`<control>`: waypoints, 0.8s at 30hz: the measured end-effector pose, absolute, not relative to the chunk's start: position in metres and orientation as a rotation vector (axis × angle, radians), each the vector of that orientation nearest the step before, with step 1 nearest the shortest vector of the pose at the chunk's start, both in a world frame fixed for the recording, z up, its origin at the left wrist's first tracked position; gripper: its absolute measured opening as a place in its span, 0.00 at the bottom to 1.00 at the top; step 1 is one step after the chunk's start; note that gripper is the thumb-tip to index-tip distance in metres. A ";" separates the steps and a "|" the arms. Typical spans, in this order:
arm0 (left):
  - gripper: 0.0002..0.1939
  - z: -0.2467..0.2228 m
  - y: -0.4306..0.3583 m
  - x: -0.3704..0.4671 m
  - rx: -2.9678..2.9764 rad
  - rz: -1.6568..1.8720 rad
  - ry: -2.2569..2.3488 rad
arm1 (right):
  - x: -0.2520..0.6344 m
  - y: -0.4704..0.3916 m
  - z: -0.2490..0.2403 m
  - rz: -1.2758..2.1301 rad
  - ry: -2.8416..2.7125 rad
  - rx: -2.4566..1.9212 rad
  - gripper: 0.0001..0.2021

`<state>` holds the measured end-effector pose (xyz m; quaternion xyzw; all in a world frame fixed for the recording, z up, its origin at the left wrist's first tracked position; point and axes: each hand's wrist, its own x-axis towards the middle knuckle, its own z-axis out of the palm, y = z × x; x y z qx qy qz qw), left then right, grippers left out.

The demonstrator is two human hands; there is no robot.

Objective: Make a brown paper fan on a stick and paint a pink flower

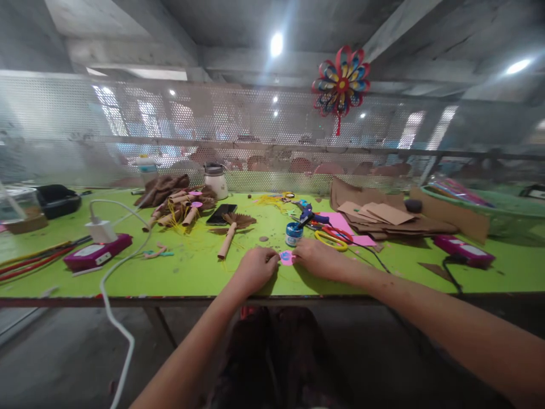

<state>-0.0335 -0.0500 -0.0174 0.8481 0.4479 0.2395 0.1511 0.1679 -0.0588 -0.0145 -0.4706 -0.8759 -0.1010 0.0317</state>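
Between my two hands, at the table's near side, is a small pink paper disc (286,262) with a blue curl on it. The fingers of my left hand (258,267) are closed at its left edge. On its right edge my right hand (319,259) is closed, fingers bent inward; the fingertips are partly hidden. Just behind the disc stands a small jar (293,235) with a blue label. Beyond the jar lies a dark blue tool (313,216), perhaps a glue gun. To the left rests a rolled brown paper tube (227,242) with a pleated brown fan (242,221).
Yellow loop handles (331,241), pink paper sheets (338,221) and stacked brown paper (383,218) lie at right, near a green basket (506,218). Leftward are a phone (221,214), several paper tubes, and a purple power strip (99,254) with a white cable (107,307). Perforated screen behind.
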 end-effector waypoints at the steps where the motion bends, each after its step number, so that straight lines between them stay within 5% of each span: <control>1: 0.16 -0.018 -0.050 -0.033 2.421 0.692 1.277 | 0.167 -0.063 -0.016 -0.284 -2.630 -1.485 0.14; 24: 0.05 -0.016 -0.039 -0.025 1.511 1.015 1.029 | 0.139 -0.092 -0.021 -0.320 -2.279 -1.721 0.11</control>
